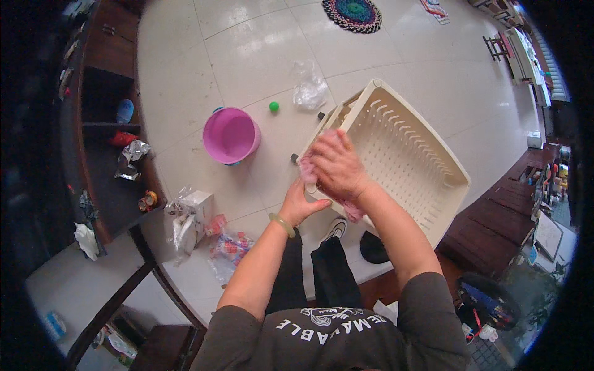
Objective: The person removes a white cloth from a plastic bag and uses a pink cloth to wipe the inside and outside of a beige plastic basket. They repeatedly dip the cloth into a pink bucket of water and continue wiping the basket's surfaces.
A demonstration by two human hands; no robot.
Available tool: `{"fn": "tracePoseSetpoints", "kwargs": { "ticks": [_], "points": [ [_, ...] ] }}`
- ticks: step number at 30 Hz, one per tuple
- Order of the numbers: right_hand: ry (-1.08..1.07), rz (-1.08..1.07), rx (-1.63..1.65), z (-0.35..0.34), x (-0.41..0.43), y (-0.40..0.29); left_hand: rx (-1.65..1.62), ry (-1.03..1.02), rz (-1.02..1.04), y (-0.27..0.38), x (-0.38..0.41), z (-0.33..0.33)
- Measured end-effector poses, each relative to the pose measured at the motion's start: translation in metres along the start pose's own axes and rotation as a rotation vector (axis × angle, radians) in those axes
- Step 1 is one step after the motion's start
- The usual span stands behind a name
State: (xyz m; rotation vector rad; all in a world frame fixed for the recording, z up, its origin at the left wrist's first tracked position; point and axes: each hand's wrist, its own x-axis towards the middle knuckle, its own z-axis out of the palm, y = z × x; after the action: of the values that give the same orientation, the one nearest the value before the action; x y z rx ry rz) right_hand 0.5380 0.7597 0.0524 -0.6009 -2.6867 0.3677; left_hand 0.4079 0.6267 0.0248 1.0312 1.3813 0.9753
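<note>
A cream plastic basket rack on casters stands before me, its perforated top basket facing up. My right hand presses a pink cloth onto the rack's near left rim; part of the cloth hangs below my wrist. My left hand, with a pale bangle at the wrist, is at the rack's near left corner, thumb apart; whether its hidden fingers grip the corner, I cannot tell. A pink bucket stands on the floor to the left, apart from the rack.
A green ball and a clear plastic bag lie beyond the bucket. A white box and plastic wrappings are at lower left. Dark wooden shelving borders the left, a dark wooden cabinet the right.
</note>
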Motion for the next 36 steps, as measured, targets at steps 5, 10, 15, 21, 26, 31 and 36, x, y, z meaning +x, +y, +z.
{"fn": "tracePoseSetpoints", "kwargs": {
  "ticks": [5, 10, 15, 21, 26, 31, 36],
  "points": [
    [0.146, 0.177, -0.182, -0.009, 0.018, 0.061, 0.158, 0.068, 0.046, -0.006, 0.0, 0.001],
    [0.234, 0.4, -0.11, -0.018, 0.025, 0.076, 0.275, 0.114, 0.08, -0.007, 0.0, 0.01],
    [0.264, 0.498, 0.281, -0.006, -0.006, 0.007, 0.244, 0.155, 0.096, -0.012, -0.005, 0.011],
    [-0.047, 0.415, 0.534, -0.021, -0.055, -0.053, 0.286, 0.174, 0.166, -0.021, -0.004, 0.018],
    [-0.148, 0.594, 0.541, -0.03, -0.096, -0.056, 0.185, 0.164, 0.112, -0.003, -0.005, 0.017],
    [-0.384, 0.821, 0.559, -0.047, -0.139, -0.034, 0.231, 0.131, 0.058, -0.006, -0.006, 0.022],
    [-0.378, 1.025, 0.621, -0.054, -0.164, -0.027, 0.285, 0.155, 0.067, -0.007, -0.012, 0.033]
  ]
}}
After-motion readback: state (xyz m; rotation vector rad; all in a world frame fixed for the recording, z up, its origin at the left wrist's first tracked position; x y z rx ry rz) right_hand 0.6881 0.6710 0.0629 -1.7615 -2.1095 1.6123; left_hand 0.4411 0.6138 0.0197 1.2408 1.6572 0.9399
